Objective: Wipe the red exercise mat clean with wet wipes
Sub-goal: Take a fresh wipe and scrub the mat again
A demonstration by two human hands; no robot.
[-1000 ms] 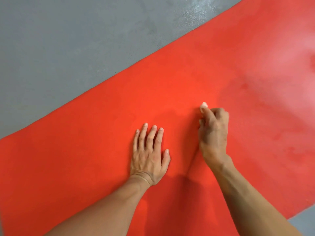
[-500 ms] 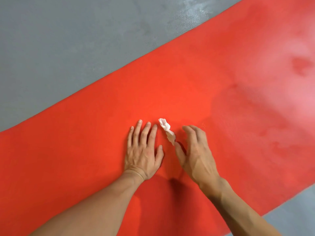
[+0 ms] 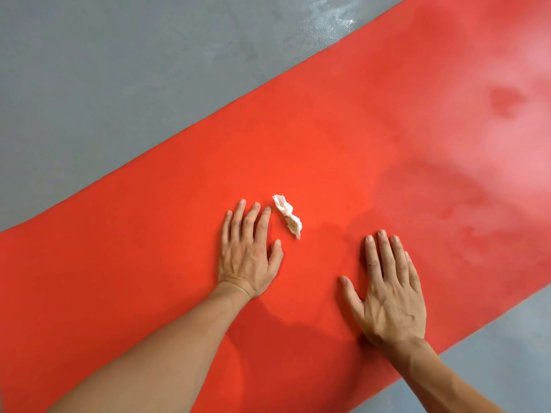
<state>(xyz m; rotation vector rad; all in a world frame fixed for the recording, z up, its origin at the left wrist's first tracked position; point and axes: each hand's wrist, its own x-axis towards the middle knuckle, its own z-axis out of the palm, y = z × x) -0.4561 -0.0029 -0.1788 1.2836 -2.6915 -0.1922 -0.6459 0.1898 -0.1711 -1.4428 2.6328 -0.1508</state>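
The red exercise mat (image 3: 313, 150) lies diagonally across the grey floor and fills most of the view. A crumpled white wet wipe (image 3: 288, 215) lies loose on the mat, just right of my left hand's fingertips. My left hand (image 3: 249, 251) rests flat on the mat with straight fingers. My right hand (image 3: 387, 290) also lies flat on the mat, well to the right of the wipe and nearer to me, holding nothing. The right part of the mat shows darker, damp-looking patches.
Grey floor (image 3: 119, 84) lies beyond the mat's far edge and shows again at the bottom right corner (image 3: 507, 353). A glossy patch on the floor (image 3: 328, 22) sits near the top.
My right hand let go of the wipe, which now lies on the mat, and moved right and back to rest flat. My left hand stayed flat in place.
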